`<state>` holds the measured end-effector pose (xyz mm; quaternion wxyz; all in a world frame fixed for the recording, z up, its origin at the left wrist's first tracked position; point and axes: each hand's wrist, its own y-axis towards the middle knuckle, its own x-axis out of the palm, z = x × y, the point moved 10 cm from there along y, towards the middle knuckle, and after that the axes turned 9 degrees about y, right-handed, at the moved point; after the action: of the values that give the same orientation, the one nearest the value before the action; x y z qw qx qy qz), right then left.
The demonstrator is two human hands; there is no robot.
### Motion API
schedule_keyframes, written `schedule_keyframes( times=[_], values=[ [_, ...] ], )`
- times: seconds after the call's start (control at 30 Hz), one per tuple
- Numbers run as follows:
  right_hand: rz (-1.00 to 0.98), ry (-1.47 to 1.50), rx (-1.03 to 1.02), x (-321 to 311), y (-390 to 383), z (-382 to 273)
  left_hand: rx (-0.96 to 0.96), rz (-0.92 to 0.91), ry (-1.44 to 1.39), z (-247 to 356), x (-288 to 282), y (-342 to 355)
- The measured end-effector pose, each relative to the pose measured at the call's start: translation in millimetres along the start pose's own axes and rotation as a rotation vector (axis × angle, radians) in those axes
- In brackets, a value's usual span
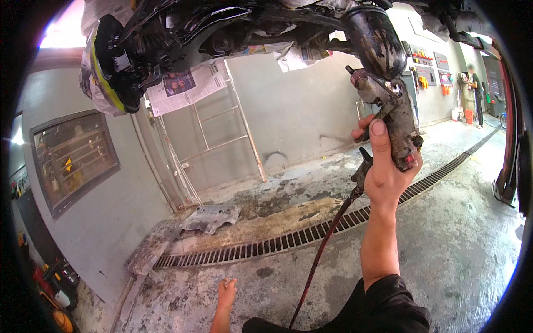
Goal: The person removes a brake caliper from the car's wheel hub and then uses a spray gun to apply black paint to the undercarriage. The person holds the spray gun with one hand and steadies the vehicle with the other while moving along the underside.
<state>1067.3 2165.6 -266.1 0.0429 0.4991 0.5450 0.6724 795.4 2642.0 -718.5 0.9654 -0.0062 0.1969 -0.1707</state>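
My right hand (387,176) is raised on the right, wrapped round a grimy spray gun (401,125) with its thumb along the side. A glossy black cylindrical cup (373,41) rises from the top of the gun, close below the dark vehicle underside (222,28). From the gun's lower end a dark reddish hose (319,258) runs down past my arm. Low in the middle, my left hand (225,291) hangs over the floor with its fingers curled in and nothing visible in them.
Newspaper (186,89) hangs beside the wheel hub (116,66) at upper left. A metal ladder-like frame (244,130) leans on the wall. Grey panels (211,218) lie near the floor drain grate (294,240). A post (506,166) stands right; a person (476,97) stands far back.
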Motion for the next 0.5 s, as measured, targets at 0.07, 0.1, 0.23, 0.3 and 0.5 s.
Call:
schedule_keyframes(
  times=[0.07, 0.1, 0.23, 0.3, 0.5],
  values=[
    [-0.041, -0.008, 0.023, 2.4, -2.9, 0.6, 0.006, -0.004, 0.011, -2.6, 2.8, 1.1],
    [-0.048, -0.005, 0.05, 1.7, -6.5, 2.2, 0.011, -0.004, 0.018, -3.5, 4.2, 0.8],
    [-0.078, 0.066, 0.046, 0.6, -21.7, 5.2, 0.0, 0.009, 0.013, -6.2, 5.4, 0.9],
    [-0.063, 0.145, 0.033, -1.9, -27.3, 9.9, 0.018, -0.041, 0.059, -3.8, 9.4, 1.3],
    [-0.03, 0.105, 0.084, -25.8, -18.2, 34.0, 0.011, 0.024, 0.015, -0.4, 3.5, 2.8]
  ],
)
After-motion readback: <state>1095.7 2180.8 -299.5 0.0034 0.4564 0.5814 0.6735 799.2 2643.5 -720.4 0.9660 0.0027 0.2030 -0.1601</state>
